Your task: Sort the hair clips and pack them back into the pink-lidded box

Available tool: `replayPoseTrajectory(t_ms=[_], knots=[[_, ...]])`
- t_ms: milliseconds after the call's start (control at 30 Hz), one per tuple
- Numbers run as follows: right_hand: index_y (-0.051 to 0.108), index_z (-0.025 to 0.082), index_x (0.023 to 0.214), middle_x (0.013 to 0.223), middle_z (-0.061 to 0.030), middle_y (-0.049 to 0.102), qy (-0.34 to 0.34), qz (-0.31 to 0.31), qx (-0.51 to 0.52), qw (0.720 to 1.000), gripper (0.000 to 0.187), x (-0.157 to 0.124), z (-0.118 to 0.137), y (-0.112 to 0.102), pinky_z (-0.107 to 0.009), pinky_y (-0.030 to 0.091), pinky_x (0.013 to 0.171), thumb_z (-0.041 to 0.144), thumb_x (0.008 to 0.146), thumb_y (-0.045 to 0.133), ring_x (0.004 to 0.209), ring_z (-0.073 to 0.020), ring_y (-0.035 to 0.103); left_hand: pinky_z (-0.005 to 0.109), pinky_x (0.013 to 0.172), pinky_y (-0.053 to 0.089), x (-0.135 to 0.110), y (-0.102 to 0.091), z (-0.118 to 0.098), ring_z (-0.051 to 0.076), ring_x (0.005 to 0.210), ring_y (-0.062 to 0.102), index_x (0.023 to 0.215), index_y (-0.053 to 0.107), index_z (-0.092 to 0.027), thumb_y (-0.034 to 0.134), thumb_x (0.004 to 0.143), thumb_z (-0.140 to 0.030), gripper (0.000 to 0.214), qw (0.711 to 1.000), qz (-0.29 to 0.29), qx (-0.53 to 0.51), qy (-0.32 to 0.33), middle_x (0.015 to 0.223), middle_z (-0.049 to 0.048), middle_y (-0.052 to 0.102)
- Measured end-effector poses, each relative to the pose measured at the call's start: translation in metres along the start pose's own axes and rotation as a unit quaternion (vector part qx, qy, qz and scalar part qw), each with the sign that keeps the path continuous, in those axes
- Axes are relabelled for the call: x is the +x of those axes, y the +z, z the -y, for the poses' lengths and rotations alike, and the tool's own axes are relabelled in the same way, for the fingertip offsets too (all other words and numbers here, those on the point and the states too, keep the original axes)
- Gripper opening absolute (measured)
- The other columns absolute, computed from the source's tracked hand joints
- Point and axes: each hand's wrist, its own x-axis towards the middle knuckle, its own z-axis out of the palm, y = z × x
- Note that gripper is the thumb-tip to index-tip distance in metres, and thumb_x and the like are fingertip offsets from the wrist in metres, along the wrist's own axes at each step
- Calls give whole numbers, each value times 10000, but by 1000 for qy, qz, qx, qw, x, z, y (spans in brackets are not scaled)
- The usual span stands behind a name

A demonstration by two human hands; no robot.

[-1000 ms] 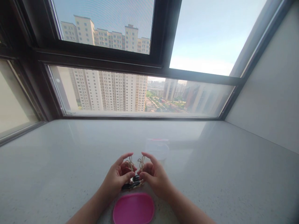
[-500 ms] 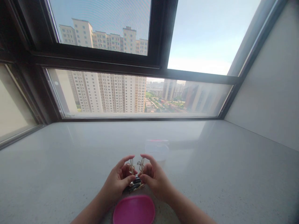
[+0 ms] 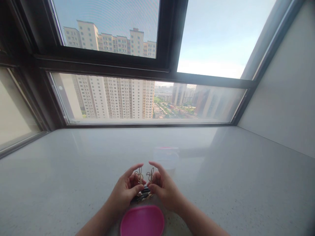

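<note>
My left hand (image 3: 124, 191) pinches a small gold treble-clef-shaped clip (image 3: 139, 174) between thumb and forefinger. My right hand (image 3: 164, 188) pinches a matching gold clip (image 3: 150, 174) the same way. The two clips stand upright, side by side and a little apart, just above a small heap of dark and gold clips (image 3: 142, 196) on the pale stone sill (image 3: 73, 170). A pink oval lid (image 3: 142, 221) lies flat right below my hands.
A clear plastic container (image 3: 166, 158) stands just beyond my right hand. The sill runs back to a dark-framed window (image 3: 169, 70) with tower blocks outside. A grey wall (image 3: 283, 98) closes the right side.
Both hands stay together with the clips; the clips have come slightly closer and my hands sit a touch lower in view.
</note>
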Motion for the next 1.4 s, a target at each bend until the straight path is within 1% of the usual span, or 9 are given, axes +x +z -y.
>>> replayPoseTrajectory(t_ms=[133,233,367,500,600,900,1133,1267,1400], knots=[[338,251,1287,667,47,455,1,5,-4,1000,645,0,-1,0,-230,380,544,111,706,578,579,-100,444,253,631,422,-1,1,-1,145,681,556,1298,365,-201,689,654,-222,721,1000,-10,0,-10,721,2,606],[355,248,1274,655,51,453,1,1,-4,1000,594,1,1,1,-231,374,540,140,730,568,564,-96,448,250,614,415,-1,2,-2,131,640,540,1346,288,-194,680,671,-253,782,1000,-4,3,-6,703,-6,595],[366,242,1258,662,48,456,-8,-2,14,1000,548,1,2,2,-232,371,528,160,749,554,556,-96,455,251,591,408,-1,1,0,132,637,543,1369,221,-197,637,720,-290,776,1000,-9,12,6,743,1,591],[339,240,1282,658,48,453,-16,-6,21,1000,582,0,1,2,-231,363,532,166,749,562,561,-95,443,249,573,399,1,0,3,139,616,547,1355,245,-169,624,732,-337,749,999,-28,26,10,688,-8,580],[348,235,1279,666,44,455,-10,-4,25,1000,576,0,1,2,-232,365,537,173,748,560,568,-95,450,247,577,398,0,0,2,127,585,524,1337,285,-158,618,734,-357,717,999,-23,25,8,642,-22,565],[365,256,1281,665,47,435,-1,-14,25,1000,635,0,2,1,-223,374,537,136,701,593,571,-93,410,253,573,407,-1,2,-2,117,563,518,1332,278,-157,603,744,-323,692,1000,-13,26,-4,644,-16,579],[388,276,1265,660,58,410,26,-3,35,999,563,1,5,1,-212,397,492,219,740,582,509,-73,408,262,586,416,-2,2,-2,127,579,538,1325,290,-175,590,758,-293,652,1000,-4,21,-12,642,-15,583],[383,252,1266,625,56,439,27,2,26,999,469,0,9,2,-235,420,503,275,811,495,493,-85,459,270,604,424,-1,0,0,138,610,562,1318,297,-194,573,775,-283,616,1000,-1,18,-11,672,-4,597],[458,220,1212,639,43,467,13,21,24,999,432,-1,8,2,-241,428,536,254,787,529,531,-91,476,266,603,426,0,0,2,134,605,561,1315,301,-194,568,781,-295,606,1000,-10,18,-2,663,-9,590]])
